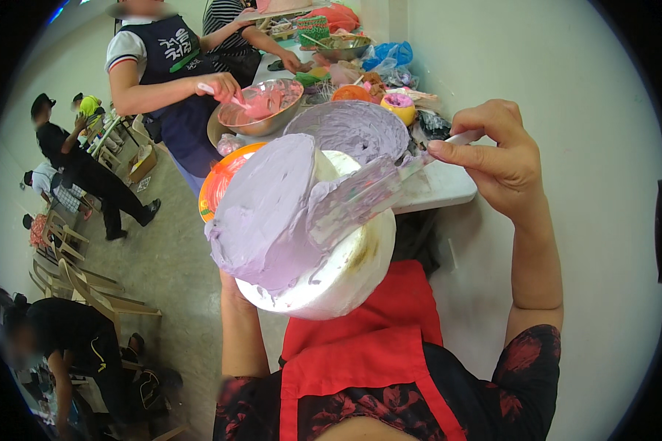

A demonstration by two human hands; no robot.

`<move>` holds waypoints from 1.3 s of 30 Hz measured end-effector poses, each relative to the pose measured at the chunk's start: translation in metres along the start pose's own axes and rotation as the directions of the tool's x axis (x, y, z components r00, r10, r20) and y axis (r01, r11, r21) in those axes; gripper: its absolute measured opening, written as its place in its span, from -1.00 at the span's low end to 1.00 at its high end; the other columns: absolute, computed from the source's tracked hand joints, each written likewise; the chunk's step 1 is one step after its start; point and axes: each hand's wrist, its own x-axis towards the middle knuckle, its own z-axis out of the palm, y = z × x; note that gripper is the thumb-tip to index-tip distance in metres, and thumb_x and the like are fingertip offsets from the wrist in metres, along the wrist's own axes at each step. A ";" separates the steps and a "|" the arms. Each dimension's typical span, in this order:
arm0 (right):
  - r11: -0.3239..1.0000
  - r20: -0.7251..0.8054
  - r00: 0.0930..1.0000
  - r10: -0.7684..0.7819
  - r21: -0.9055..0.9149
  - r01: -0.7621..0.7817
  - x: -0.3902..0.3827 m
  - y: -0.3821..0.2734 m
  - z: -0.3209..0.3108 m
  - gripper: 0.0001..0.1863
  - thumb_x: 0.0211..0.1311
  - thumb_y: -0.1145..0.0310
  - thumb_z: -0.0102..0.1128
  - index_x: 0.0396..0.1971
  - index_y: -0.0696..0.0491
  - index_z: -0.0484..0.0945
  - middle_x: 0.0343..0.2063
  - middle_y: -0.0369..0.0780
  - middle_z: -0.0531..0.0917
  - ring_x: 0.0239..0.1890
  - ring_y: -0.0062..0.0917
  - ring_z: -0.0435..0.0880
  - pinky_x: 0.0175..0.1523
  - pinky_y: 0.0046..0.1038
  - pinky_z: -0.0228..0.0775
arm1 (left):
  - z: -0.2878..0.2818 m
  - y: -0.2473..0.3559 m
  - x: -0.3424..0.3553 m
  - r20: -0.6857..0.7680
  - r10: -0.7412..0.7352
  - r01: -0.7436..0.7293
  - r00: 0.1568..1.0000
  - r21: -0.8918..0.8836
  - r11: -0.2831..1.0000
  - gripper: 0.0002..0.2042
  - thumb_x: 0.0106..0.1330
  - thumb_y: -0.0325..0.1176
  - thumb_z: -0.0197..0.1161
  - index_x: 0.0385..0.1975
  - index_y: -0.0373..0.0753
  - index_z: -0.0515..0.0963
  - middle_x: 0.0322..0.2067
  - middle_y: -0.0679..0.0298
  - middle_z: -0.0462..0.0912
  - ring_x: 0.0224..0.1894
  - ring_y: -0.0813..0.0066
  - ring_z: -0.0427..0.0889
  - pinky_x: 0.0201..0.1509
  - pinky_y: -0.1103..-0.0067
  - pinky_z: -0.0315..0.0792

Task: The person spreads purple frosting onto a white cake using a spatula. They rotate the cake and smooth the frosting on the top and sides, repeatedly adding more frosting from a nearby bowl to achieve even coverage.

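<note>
While the right hand (496, 158) grips a scraper (360, 197) against the right side of the cake (290, 234), left hand's hidden, hold unclear. Cake's near side of the desk (449, 188); purple icing (261, 195) covers top, edge rough; white lower part (338, 281) mostly bare.

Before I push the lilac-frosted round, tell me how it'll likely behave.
The lilac-frosted round might tip or slide, since it appears tilted on its white base. Its coating would probably smear: it hangs in ragged, soft-looking ridges at one edge. It's likely sticky too, as streaks cling to the spatula in the right hand.
</note>
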 end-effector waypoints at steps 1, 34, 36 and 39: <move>1.000 0.000 1.000 0.002 0.014 -0.002 0.000 0.002 0.000 -0.59 -0.21 0.64 0.26 -0.30 -0.12 0.74 -0.33 -0.35 0.61 -0.35 -0.52 0.48 -0.06 -0.48 0.22 | 0.000 0.001 0.000 0.006 -0.004 0.004 1.000 -0.009 1.000 -0.37 0.37 0.07 -0.03 0.32 -0.21 0.16 0.27 0.10 0.29 0.25 0.16 0.37 0.32 0.27 0.28; 0.925 0.083 0.994 -0.071 0.379 0.034 0.008 -0.009 0.016 -0.69 -0.18 0.59 0.34 -0.37 -0.08 0.75 -0.40 -0.32 0.56 -0.33 -0.52 0.45 -0.18 -0.51 0.27 | 0.006 -0.006 0.008 0.006 -0.085 0.085 0.996 -0.042 0.995 -0.40 0.39 0.03 -0.05 0.31 -0.21 0.17 0.26 0.09 0.30 0.24 0.15 0.37 0.31 0.26 0.29; 0.931 0.110 0.993 -0.038 0.365 -0.004 0.008 -0.008 0.017 -0.68 -0.17 0.60 0.33 -0.36 -0.10 0.76 -0.39 -0.34 0.56 -0.31 -0.51 0.48 -0.13 -0.50 0.26 | 0.006 -0.005 0.008 0.001 -0.081 0.081 0.997 -0.036 0.996 -0.40 0.39 0.03 -0.05 0.31 -0.21 0.17 0.26 0.09 0.30 0.24 0.15 0.38 0.31 0.26 0.29; 0.933 0.138 0.990 0.035 0.350 -0.082 0.005 -0.004 0.014 -0.66 -0.15 0.61 0.30 -0.35 -0.14 0.75 -0.38 -0.36 0.59 -0.27 -0.50 0.53 -0.05 -0.48 0.23 | 0.004 -0.004 0.006 -0.008 -0.071 0.070 0.997 -0.034 0.997 -0.40 0.39 0.03 -0.05 0.31 -0.21 0.18 0.26 0.08 0.30 0.24 0.15 0.38 0.31 0.25 0.29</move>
